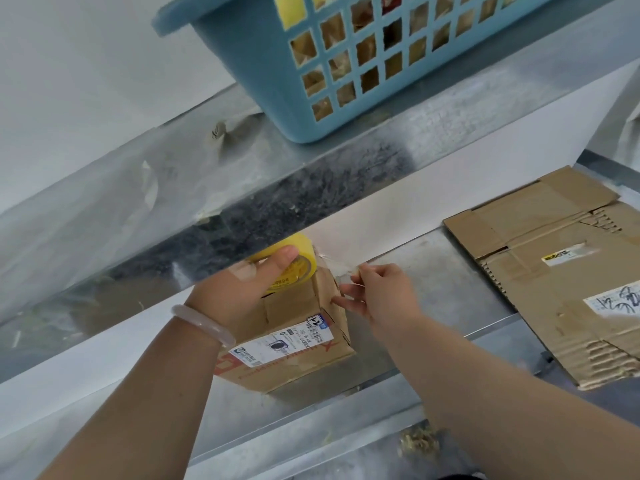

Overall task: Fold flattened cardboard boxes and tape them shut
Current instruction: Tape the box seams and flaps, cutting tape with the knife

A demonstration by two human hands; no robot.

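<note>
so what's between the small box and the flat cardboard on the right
Head view: just bare metal table, with the right hand over it at the small box.

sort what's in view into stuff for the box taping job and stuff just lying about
For the job: small brown cardboard box; yellow tape roll, gripped by the left hand; clear tape end, pinched by the right hand; flattened brown cardboard.
Lying about: light blue plastic lattice basket; straw-coloured scraps.
</note>
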